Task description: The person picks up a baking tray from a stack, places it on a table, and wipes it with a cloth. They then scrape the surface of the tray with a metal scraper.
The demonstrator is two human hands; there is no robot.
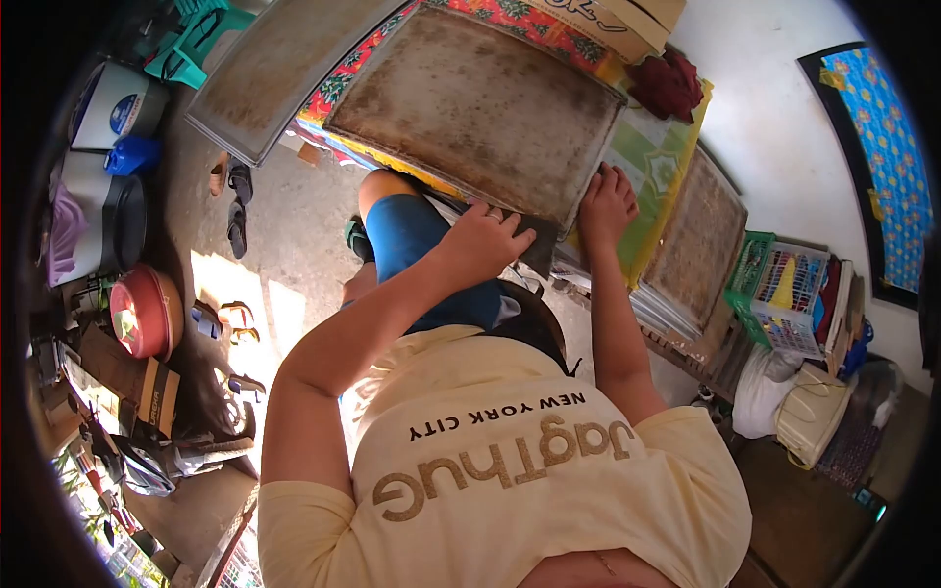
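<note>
A large metal baking tray [480, 108] with a thin rim and brown stains lies on the table in front of me. My left hand [487, 235], a ring on one finger, has its fingers bent over the tray's near edge. Just past those fingertips hangs a dark flat piece [539, 255]; whether it is held I cannot make out. At the near right corner, my right hand [608, 204] is closed around the tray's side edge, its thumb hidden. A second tray [284, 73] stands to the left, overlapping the table's side.
A red floral cover [343, 73] and a green-yellow one [642, 147] lie under the tray. Dark red cloth [668, 85] and a cardboard box [608, 24] sit behind. Stacked trays [696, 235] and plastic baskets [784, 284] are at right. Slippers [237, 230] lie on the floor.
</note>
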